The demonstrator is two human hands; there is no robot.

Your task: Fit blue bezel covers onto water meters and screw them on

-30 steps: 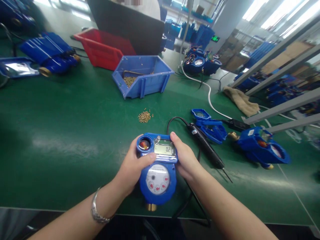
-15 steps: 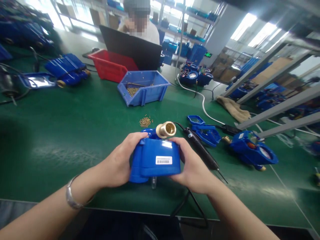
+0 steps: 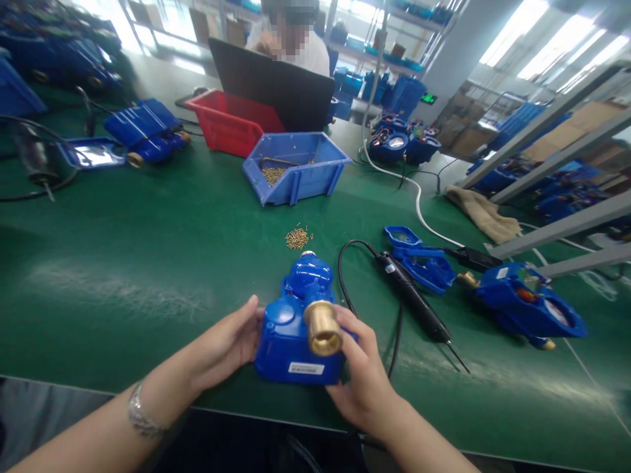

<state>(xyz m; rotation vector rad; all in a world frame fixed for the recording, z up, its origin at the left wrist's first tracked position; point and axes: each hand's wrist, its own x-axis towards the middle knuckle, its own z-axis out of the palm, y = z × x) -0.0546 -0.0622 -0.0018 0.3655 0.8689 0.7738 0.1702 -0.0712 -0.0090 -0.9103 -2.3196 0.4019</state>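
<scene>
Between my hands sits a blue water meter (image 3: 290, 335) with a brass pipe end facing me and a white barcode label on its near side. My right hand (image 3: 362, 368) grips its right side, fingers by the brass pipe end. Against its left side rests my left hand (image 3: 229, 345), thumb raised and fingers partly hidden by the meter. A small pile of brass screws (image 3: 297, 238) lies just beyond the meter. To the right is a black electric screwdriver (image 3: 414, 299), its bit pointing toward the near right.
Farther back stand a blue bin (image 3: 300, 171) with screws and a red bin (image 3: 227, 125). Opened blue meter parts (image 3: 424, 266) and another meter (image 3: 527, 305) lie right, near a grey metal frame (image 3: 566, 217). A person (image 3: 290, 39) sits behind a dark panel (image 3: 271, 85).
The water meter has come down toward the table and tipped, so its top and brass pipe end now face me. My left thumb has come off its top; my right fingers moved beside the pipe end.
</scene>
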